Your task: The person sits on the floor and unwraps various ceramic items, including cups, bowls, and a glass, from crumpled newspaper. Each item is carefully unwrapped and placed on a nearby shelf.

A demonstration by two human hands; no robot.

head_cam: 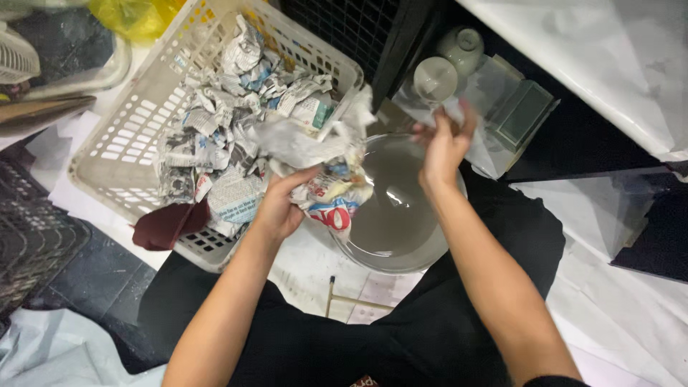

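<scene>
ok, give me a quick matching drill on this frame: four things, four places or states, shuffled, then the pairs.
Things:
1 crumpled newspaper
2 grey plate
3 white plastic basket
4 two pale ceramic cups

Places or states:
a on the dark surface beyond the plate
b full of paper scraps, to the person's left
c gripped in the left hand
d under both hands, its far rim at the right hand

Pairs: 1-c, 2-d, 3-b, 4-a

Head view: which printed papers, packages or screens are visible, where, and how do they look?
Crumpled newspaper: in left hand, grey print with red-blue patch.
Newspaper wads: filling white basket, grey-white.
Flat grey device: upper right under clear plastic, rectangular; screen unclear.
</scene>
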